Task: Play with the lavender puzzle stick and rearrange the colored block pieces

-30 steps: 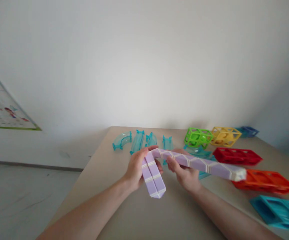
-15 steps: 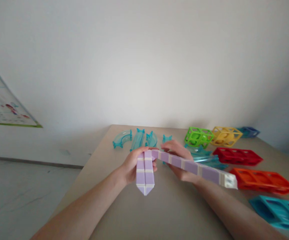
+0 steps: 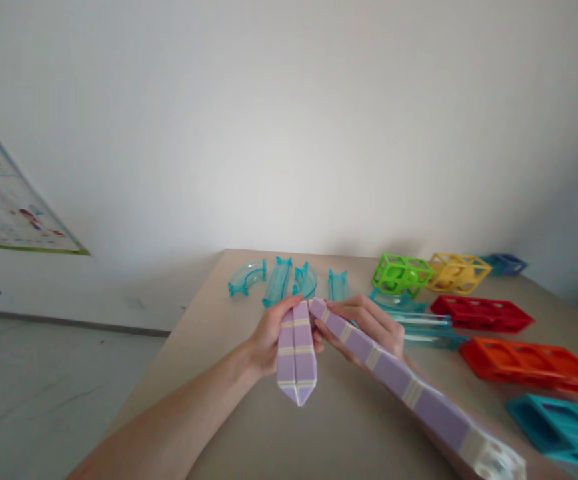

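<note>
A purple-and-white snake puzzle [image 3: 296, 350], made of jointed wedge segments, is held above the table in both hands. My left hand [image 3: 267, 337] is closed round its doubled, side-by-side section, which ends in a point towards me. From the far end of that section a long straight arm of the puzzle runs down to the right, its pale tip near the lower right and blurred. My right hand [image 3: 369, 325] grips this arm near the bend, with thumb and fingers on either side. Part of the right forearm is hidden behind the arm.
Clear-blue track pieces [image 3: 277, 281] lie along the table's back left, and more [image 3: 419, 327] lie right of my hand. At the right are a green cage block [image 3: 401, 273], a yellow one [image 3: 459, 272], and red [image 3: 483, 313], orange [image 3: 529, 363] and teal [image 3: 563, 427] frames.
The puzzle's long arm has swung down and towards me at its outer end. My right hand's fingers, raised behind it before, have closed on it near the bend.
</note>
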`<state>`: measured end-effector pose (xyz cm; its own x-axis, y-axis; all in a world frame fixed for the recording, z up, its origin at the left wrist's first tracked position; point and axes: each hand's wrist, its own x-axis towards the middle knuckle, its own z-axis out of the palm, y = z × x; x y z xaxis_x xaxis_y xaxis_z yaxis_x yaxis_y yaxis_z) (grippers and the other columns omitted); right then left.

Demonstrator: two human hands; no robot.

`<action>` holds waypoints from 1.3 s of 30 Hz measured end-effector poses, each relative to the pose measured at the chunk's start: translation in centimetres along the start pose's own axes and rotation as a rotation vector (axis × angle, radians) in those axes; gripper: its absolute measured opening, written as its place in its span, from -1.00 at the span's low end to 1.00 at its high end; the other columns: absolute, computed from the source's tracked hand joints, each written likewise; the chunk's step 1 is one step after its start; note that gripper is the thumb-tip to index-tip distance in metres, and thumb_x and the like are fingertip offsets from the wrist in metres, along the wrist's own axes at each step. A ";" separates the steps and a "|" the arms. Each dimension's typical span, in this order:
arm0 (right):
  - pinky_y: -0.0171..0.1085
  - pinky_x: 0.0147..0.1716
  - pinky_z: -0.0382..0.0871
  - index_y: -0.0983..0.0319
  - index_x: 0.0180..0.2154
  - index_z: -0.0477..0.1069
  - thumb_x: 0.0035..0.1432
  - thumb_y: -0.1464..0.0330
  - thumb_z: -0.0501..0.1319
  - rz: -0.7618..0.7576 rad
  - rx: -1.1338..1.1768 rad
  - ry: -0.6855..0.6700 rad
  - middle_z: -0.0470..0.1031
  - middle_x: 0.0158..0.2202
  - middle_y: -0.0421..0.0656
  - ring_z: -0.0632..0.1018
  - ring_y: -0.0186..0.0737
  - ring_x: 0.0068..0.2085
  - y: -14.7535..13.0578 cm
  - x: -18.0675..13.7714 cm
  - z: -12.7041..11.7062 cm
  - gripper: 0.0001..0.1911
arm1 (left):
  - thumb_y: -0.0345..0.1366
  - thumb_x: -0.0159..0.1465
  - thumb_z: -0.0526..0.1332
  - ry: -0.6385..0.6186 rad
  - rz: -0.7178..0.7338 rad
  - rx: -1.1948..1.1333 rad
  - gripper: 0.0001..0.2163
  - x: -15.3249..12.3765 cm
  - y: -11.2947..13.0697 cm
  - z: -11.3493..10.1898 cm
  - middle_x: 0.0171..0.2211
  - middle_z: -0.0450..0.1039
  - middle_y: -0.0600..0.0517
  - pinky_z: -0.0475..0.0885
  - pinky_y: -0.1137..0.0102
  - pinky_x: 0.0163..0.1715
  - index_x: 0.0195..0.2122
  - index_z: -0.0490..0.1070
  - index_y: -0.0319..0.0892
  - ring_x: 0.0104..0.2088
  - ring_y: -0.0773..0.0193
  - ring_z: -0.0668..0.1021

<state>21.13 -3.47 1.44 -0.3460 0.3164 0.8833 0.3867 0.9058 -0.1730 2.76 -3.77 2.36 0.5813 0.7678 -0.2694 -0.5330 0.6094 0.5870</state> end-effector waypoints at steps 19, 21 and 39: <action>-0.21 -0.43 0.49 0.18 0.13 0.27 0.35 0.22 -0.07 0.684 0.765 -0.244 0.48 -0.32 -0.09 0.55 -0.18 -0.39 -2.3 -0.2 1.3 -0.59 | -0.06 0.16 0.24 0.173 0.594 0.026 -0.63 -0.2 0.4 0.4 -0.33 0.55 -0.01 0.43 0.40 -0.39 -0.11 0.47 -0.20 -0.43 0.27 0.54; -0.29 -0.61 0.42 0.16 0.17 0.16 0.31 0.13 -0.03 0.809 1.033 -0.349 0.46 -0.38 -0.15 0.50 -0.25 -0.55 -2.9 -0.1 1.5 -0.53 | -0.01 0.13 0.27 0.190 0.646 0.070 -0.59 -0.2 0.8 0.4 -0.27 0.57 -0.05 0.43 0.41 -0.41 -0.12 0.47 -0.20 -0.44 0.28 0.54; -0.21 -0.29 0.41 0.14 0.05 0.31 0.10 0.33 0.26 0.541 0.156 -0.285 0.29 -0.14 -0.07 0.45 -0.18 -0.26 -4.9 0.0 2.0 -0.55 | -0.37 -0.04 0.44 0.108 0.687 0.289 -0.32 0.1 -1.3 0.3 -0.16 0.52 -0.05 0.40 0.24 -0.06 0.12 0.26 -0.08 -0.10 0.09 0.54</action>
<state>17.49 -7.28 1.44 -0.3589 0.7842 0.5062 0.4485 0.6205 -0.6433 3.71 -4.53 1.84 0.1043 0.9807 0.1652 -0.5628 -0.0788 0.8229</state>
